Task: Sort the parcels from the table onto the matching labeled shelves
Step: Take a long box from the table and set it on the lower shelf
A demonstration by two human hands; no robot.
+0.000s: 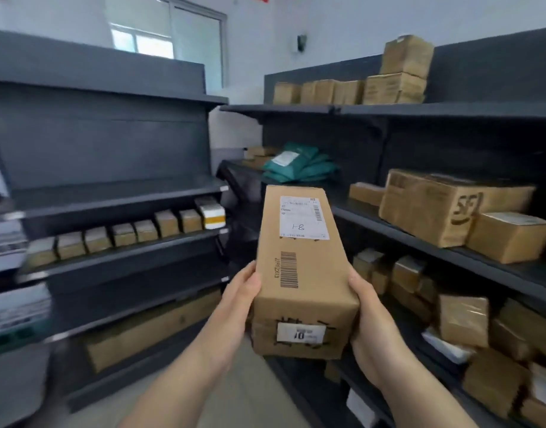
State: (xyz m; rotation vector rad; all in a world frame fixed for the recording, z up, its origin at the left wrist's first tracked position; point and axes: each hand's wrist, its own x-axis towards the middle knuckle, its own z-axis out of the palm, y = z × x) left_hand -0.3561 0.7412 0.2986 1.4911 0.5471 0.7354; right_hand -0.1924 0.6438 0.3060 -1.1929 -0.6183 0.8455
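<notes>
Firstly, head view: one long cardboard parcel (302, 273) was up in the aisle between two dark units.
Left hand (244, 291): clasped the parcel's left side.
Right hand (367, 307): clasped its right side.
White labels: two, top label (302, 216) and end label (299, 332).
Left shelf unit (111, 193): seven small brown boxes (123, 234), one white box (210, 212).
Right shelf unit (450, 111): one pile of teal mailers (299, 168).
</notes>
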